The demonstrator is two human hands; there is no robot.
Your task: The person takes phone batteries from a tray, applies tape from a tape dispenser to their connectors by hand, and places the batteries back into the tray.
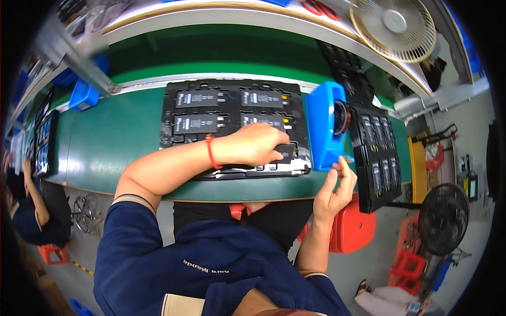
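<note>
The left hand (255, 145) presses a small black part (285, 152) into the black tray (232, 89), grip closed on it. The right hand (337, 184), fingers pinching narrowly, touches the blue tape dispenser (322, 124) beside a stack of trays (377, 168) on the green table (105, 142).

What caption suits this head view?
Left hand presses a small black part on a black tray; right hand by blue dispenser.

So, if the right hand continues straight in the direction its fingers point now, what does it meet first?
The right hand points up and away from the body, fingertips at the lower corner of the blue tape holder. That holder would likely come first; they seem almost touching already, though depth is unclear.
</note>
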